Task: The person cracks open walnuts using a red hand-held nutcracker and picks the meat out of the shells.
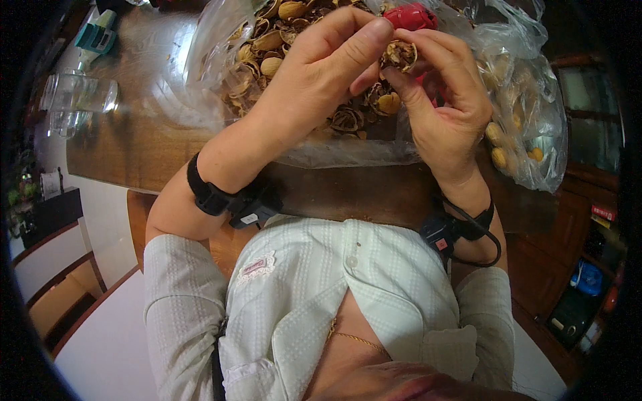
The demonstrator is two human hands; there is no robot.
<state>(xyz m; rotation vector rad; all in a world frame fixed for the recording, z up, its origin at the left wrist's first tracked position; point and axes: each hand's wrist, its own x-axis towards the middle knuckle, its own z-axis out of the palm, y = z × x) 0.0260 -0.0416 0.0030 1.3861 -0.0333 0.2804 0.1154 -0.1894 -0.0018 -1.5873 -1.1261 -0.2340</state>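
A cracked walnut [398, 56], its kernel showing in the broken shell, is pinched between the thumb and fingers of my right hand [449, 87]. My left hand [333, 57] is close against the walnut's left side, thumb and index finger drawn together. Whether anything sits between those left fingertips is hidden. Beneath both hands spreads a clear plastic bag [351, 153] with many walnut shells [268, 42] on it. A red object [411, 17] shows just beyond my fingertips, and more red appears behind my right fingers.
Whole walnuts fill another clear plastic bag [526, 115] on the right. At the left of the wooden table [145, 150] are a glass jar [83, 92] and a teal-and-white container [95, 37]. A wooden cabinet [536, 265] stands at right, chairs [65, 285] at lower left.
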